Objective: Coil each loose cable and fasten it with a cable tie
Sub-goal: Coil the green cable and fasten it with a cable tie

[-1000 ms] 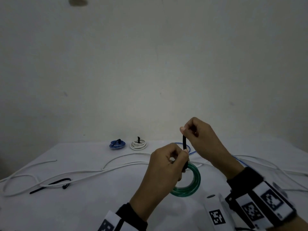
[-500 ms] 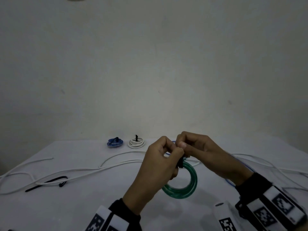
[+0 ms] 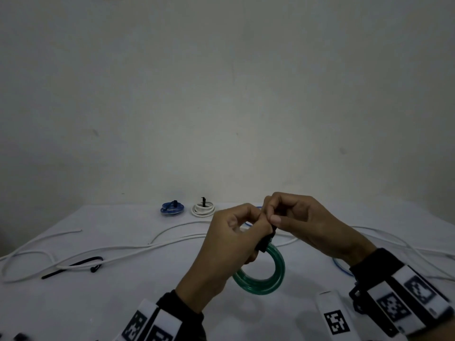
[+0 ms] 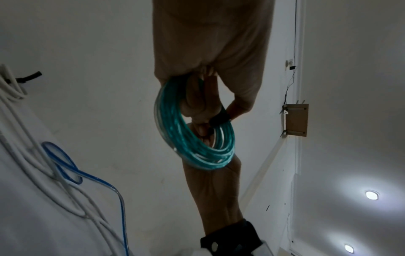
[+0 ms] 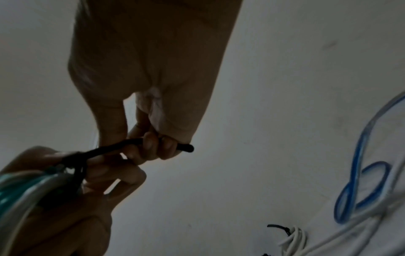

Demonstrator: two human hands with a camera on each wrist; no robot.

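- Low in the centre of the head view, the left hand was clenched round the top of the green cable coil, which hung from it above the white table.
- The right hand, just right of the left and touching it, pinched the free end of a black cable tie wrapped round the coil.
- In the right wrist view, that tie ran from a loop at the coil in the lower left up to the curled fingers, with its tip poking out past them.
- In the left wrist view, the coil filled the middle of the frame, and the hands hid its upper part.
- At the far edge of the table, left of the hands, lay a blue coil and a white coil, side by side and each bound with a black tie.
- Loose white cables trailed across the left half of the table and on behind the hands towards the right.
- A spare black tie lay among them at the lower left.
- A loose blue cable showed beneath the right wrist, mostly hidden by it.
- A plain wall filled the upper frame.
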